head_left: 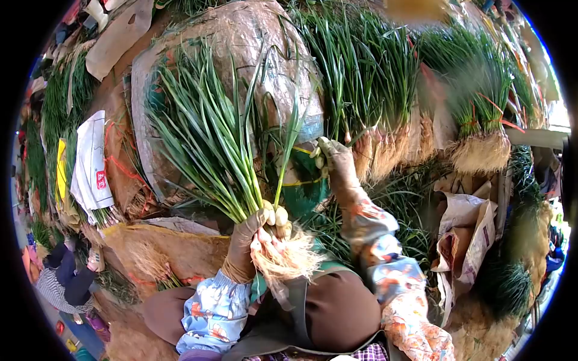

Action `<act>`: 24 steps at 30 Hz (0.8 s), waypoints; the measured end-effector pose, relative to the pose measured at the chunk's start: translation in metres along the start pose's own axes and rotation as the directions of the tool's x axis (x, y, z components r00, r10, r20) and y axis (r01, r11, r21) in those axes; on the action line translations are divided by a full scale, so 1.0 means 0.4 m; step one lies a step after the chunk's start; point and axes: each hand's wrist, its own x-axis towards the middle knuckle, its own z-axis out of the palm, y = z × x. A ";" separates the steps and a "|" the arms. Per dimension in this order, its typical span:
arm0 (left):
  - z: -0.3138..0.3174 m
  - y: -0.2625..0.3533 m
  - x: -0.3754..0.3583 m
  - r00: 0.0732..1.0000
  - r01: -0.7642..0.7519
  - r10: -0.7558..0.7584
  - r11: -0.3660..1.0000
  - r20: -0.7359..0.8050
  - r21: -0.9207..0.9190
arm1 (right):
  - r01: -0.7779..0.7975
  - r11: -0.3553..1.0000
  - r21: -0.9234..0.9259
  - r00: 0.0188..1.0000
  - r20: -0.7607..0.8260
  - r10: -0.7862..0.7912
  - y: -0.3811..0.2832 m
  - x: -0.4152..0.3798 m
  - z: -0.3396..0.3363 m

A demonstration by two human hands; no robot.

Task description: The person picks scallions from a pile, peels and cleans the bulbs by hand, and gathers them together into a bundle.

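Note:
My left hand [247, 240], in a tan glove, is closed around the lower stems of a bunch of green garlic [211, 144]. Its long leaves fan up and to the left, and its pinkish bulbs and pale stringy roots [292, 259] hang out on the right above my lap. My right hand [337, 159], also gloved, is stretched forward, fingers loosely bent and apart, with nothing visible in it. It is beside a green wrapped surface and just left of a standing row of green garlic [367, 78] with its roots turned towards me.
A large plastic-covered bundle [253, 30] rises ahead. Tied bunches with thick roots [481, 150] stand at the right, above an open paper sack [463, 234]. Loose leaves [409, 204] lie beside my right arm. A white printed bag [92, 162] and another person [60, 283] are at the left.

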 end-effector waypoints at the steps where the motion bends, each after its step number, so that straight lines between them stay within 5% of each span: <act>1: -0.009 0.009 0.005 0.988 0.066 -0.052 0.994 0.148 -0.089 | 0.010 1.000 -0.005 0.994 0.108 -0.009 -0.031 -0.020 0.006; 3: -0.015 0.003 0.011 0.980 0.095 -0.051 0.969 0.194 -0.227 | -0.203 0.978 0.042 0.930 0.322 0.179 -0.083 -0.088 0.081; 4: -0.019 0.001 0.014 0.971 0.110 -0.049 0.960 0.234 -0.257 | -0.202 0.979 0.030 0.930 0.319 0.182 -0.078 -0.086 0.100; 7: -0.014 0.014 0.007 0.972 0.143 -0.086 0.956 0.220 -0.256 | -0.320 0.898 0.303 0.765 0.642 0.056 -0.044 -0.083 0.148; 8: -0.015 0.011 0.005 0.978 0.128 -0.081 0.962 0.192 -0.243 | -0.281 0.933 0.225 0.785 0.613 0.089 -0.047 -0.080 0.148; 9: -0.016 0.006 0.004 0.990 0.101 -0.077 0.974 0.122 -0.203 | -0.088 0.988 -0.124 0.918 0.376 0.129 -0.062 -0.088 0.159; 10: -0.026 0.007 0.012 0.986 0.108 -0.082 0.977 0.147 -0.182 | 0.467 0.761 -0.451 0.884 0.261 -0.389 -0.016 -0.060 0.148; 11: -0.037 0.009 0.017 0.982 0.112 -0.084 0.980 0.171 -0.164 | 0.686 0.163 -0.709 0.536 0.341 -0.773 0.027 -0.033 0.130; 12: -0.039 0.011 0.014 0.972 0.077 -0.042 0.987 0.233 -0.144 | 0.369 -0.131 -0.920 0.808 0.387 -0.445 -0.050 -0.059 0.126; 13: -0.016 0.011 0.001 0.966 0.063 -0.013 0.980 0.258 -0.188 | 0.309 0.434 -0.846 0.900 0.113 -0.420 -0.022 -0.031 0.064; 14: 0.002 0.014 -0.007 0.955 0.012 0.043 0.983 0.294 -0.185 | 0.250 0.853 -0.458 0.917 -0.170 -0.360 0.005 -0.003 0.001; 15: 0.010 0.021 -0.014 0.940 -0.043 0.101 0.983 0.326 -0.181 | 0.166 0.677 -0.717 0.916 -0.141 -0.375 -0.011 -0.009 -0.059; 16: 0.010 0.032 -0.015 0.927 -0.050 0.122 0.977 0.354 -0.205 | 0.240 0.063 -0.969 0.955 0.224 -0.192 0.019 -0.027 -0.119; 17: 0.020 0.026 -0.012 0.939 -0.153 0.205 0.969 0.278 -0.196 | 0.486 -0.503 -0.714 0.834 0.552 0.022 0.049 -0.043 -0.179; 18: 0.008 0.036 -0.017 0.980 -0.044 0.075 0.985 0.184 -0.166 | 0.767 -0.474 -0.433 0.608 0.728 0.318 0.104 -0.066 -0.233; 19: -0.011 0.046 -0.023 0.995 0.075 -0.063 0.987 0.082 -0.146 | 0.769 -0.480 -0.422 0.613 0.698 0.370 0.069 -0.100 -0.204; 20: -0.028 0.031 -0.012 0.999 0.031 -0.026 0.987 0.036 -0.157 | 0.773 -0.484 -0.410 0.617 0.665 0.421 0.036 -0.133 -0.176; 21: -0.025 0.007 0.016 0.999 -0.015 0.024 0.968 0.031 -0.251 | 0.465 -0.208 -0.861 0.804 0.312 0.506 0.008 -0.115 -0.155; 22: -0.037 0.000 0.023 0.994 0.051 -0.031 0.980 0.107 -0.190 | 0.387 -0.245 -0.889 0.908 0.320 0.270 0.032 -0.033 -0.184; 23: -0.045 -0.001 0.026 0.980 0.113 -0.091 0.987 0.176 -0.118 | 0.104 0.138 -0.985 0.984 0.081 -0.161 -0.048 -0.034 -0.135; 24: -0.040 -0.001 0.018 0.973 0.145 -0.129 0.987 0.189 -0.075 | -0.048 0.202 -0.978 0.960 -0.101 -0.262 -0.102 -0.003 -0.093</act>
